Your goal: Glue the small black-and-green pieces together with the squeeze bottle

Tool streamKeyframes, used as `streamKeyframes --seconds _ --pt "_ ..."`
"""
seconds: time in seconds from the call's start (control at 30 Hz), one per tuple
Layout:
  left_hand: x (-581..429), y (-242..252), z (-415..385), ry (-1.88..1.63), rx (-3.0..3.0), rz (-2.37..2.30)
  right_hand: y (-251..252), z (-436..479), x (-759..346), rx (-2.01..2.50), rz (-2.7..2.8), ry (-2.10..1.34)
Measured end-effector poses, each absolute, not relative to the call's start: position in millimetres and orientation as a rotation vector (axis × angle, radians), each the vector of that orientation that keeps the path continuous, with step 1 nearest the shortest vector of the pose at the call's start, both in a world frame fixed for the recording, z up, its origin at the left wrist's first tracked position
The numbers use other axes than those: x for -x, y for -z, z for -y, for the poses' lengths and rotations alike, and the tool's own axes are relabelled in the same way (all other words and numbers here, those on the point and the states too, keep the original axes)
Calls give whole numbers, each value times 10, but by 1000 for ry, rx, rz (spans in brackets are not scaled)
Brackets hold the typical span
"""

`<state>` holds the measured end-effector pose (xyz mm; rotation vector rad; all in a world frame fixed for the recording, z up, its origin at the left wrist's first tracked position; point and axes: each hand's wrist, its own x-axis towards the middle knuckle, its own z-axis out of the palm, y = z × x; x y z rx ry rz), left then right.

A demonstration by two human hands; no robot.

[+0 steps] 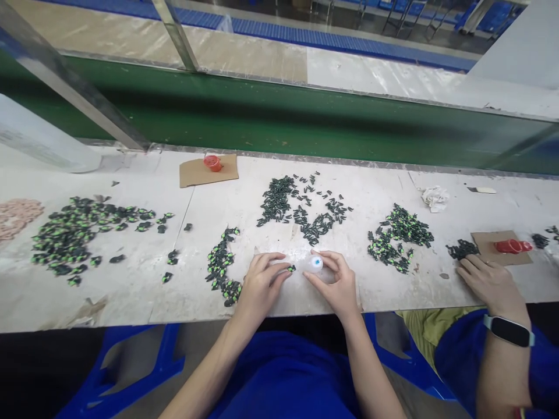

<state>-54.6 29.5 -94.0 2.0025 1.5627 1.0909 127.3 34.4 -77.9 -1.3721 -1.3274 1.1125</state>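
My left hand (pixel 261 284) rests near the front edge of the white worktable (pixel 144 285), its fingertips pinched on a small black-and-green part (pixel 290 268). My right hand (pixel 335 283) is beside it, fingers closed round a small white bottle with a blue spot (pixel 317 263). A curved row of green-and-black parts (pixel 222 266) lies just left of my left hand. A heap of dark plain parts (pixel 301 206) sits behind both hands.
Heaps of green-and-black parts lie at the left (pixel 74 233) and right (pixel 399 235). A cardboard piece with a red cap (pixel 212 163) lies at the back. A co-worker's hand (pixel 491 282) with a smartwatch rests at the right, near another cardboard with a red item (pixel 512 246). A crumpled tissue (pixel 435 198) lies behind.
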Motion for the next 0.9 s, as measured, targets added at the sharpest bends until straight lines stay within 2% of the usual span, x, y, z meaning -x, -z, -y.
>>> streamKeyframes --seconds 0.2,0.33,0.4,0.57,0.73,0.9 --pt "602 856 -280 -1030 -1867 -1459 678 -473 -1628 1416 1713 -1027" --pt "629 755 -234 -1007 -1649 -1461 594 -882 -1861 1486 1938 -579" --pt "627 721 -208 -1017 -1569 -1475 600 -1130 -1884 1489 2030 -459" --pt "619 691 -163 -1100 -1441 -1465 677 -1541 -1829 1484 2147 -494" --pt "618 638 -139 -1139 -1428 -1426 606 -1436 -1838 1502 1956 -569" --pt "559 519 -103 -1125 -1383 -1422 263 -737 -1740 1491 1488 -586"
